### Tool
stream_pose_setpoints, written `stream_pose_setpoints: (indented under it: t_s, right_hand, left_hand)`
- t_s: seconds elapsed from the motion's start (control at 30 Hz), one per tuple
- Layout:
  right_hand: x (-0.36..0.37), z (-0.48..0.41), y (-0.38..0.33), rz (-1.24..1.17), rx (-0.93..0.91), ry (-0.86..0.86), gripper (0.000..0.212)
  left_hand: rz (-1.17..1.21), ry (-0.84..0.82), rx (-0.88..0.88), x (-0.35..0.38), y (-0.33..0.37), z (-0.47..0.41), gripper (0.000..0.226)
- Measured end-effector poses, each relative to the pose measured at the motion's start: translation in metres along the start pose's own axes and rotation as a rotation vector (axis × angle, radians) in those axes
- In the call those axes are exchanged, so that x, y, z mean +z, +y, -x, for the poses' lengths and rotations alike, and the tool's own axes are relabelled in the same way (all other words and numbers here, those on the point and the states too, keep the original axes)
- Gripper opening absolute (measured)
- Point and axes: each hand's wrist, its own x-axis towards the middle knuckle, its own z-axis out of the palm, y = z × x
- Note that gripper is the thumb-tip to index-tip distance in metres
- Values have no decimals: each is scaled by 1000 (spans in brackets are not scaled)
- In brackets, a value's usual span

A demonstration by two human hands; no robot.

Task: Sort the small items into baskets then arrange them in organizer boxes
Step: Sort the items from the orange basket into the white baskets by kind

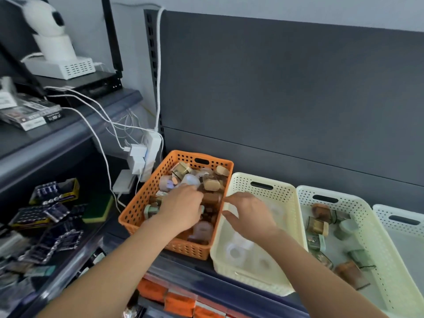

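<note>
Baskets (307, 198) are counted four (lettering on packs (43, 118) at left unreadable). Small jars (211, 184) are heaped in the orange basket (137, 214) under the left hand (181, 207), grip hidden; the right hand (250, 214) is spread above the cream basket (252, 281).

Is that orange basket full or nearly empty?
Fairly full: the orange basket holds a heap of small items covering its floor. The left hand reaches in among them.

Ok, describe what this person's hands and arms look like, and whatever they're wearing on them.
The left hand and right hand are bare: no gloves, rings or watch in view. Nothing is worn above the wrists either, and no sleeve shows anywhere up to the picture's edge. Blur hides any finer marks.
</note>
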Motion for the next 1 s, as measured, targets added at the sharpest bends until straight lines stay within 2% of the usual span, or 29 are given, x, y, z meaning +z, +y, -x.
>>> stream_pose_setpoints:
  t_s: [0.1, 0.27, 0.5, 0.6, 0.7, 0.87, 1.0]
  right_hand:
    - [9, -22, -19, 38, -59, 7, 32]
    - [27, -48, -32, 233, -13, 4, 27]
    - [36, -60, -38, 308, 87, -45, 44]
    - [33, -56, -39, 198, 125, -30, 46]
    - [25, -46, -36, -32, 149, 121, 44]
    - [2, -20, -18, -224, 223, 328, 31]
    - [-22, 14, 12, -302, 338, 455, 38]
  left_hand:
    - [-39, -155, -87, 6, -36, -2, 18]
    - [24, -284, -37, 25, -63, -5, 50]
    - [84, -291, 39, 38, -77, -13, 38]
    - [175, -303, 33, 28, -80, -16, 40]
    - [258, -283, 42, 7, -71, -22, 46]
    - [365, -119, 88, -20, -25, -27, 54]
    - [435, -17, 127, -19, 25, -37, 56]
